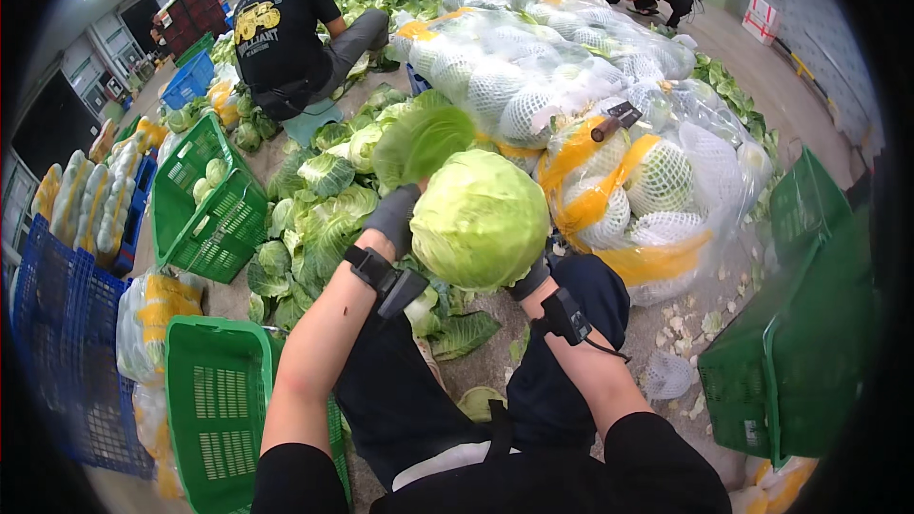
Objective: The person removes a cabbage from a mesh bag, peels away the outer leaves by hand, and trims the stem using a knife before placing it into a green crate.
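The right hand (530,280) clamped its grip on a cabbage head (481,221); beside a loose cabbage leaf (419,145), the left hand (393,219) had a grip I couldn't tell.

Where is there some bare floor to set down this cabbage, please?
A wide bare strip of floor lies upper right, between the wall and the leaf-edged pile of bagged cabbages. Below the cabbage, between the trouser legs, a small patch borders a large leaf. Loose cabbages crowd left ahead; trimmings litter beside the right knee.

Blue mesh crate (71,362) stands far L, wht box (760,21) upper R.
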Tool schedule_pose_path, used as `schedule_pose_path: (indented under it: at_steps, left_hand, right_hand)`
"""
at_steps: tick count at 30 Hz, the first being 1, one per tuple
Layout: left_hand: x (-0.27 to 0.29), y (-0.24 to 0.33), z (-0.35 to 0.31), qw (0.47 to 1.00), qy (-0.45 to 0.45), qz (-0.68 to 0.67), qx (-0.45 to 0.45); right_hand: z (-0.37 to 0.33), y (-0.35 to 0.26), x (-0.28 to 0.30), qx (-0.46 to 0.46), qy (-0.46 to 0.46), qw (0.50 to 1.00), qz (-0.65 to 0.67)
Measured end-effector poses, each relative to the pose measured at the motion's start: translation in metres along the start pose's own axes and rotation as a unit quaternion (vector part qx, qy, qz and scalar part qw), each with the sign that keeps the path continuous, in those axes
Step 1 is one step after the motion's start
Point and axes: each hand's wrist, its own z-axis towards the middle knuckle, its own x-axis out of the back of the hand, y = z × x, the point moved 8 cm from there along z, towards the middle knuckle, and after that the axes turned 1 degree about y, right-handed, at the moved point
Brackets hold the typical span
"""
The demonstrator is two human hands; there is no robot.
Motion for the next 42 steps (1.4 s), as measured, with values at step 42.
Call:
schedule_pose_path:
  at_steps: [42]
  left_hand:
    - [0.014, 0.17, -0.046, 0.939, 0.139, 0.192, -0.249]
  right_hand:
    - [0.001, -0.037, -0.014, 0.014, -0.033, 0.981, 0.191]
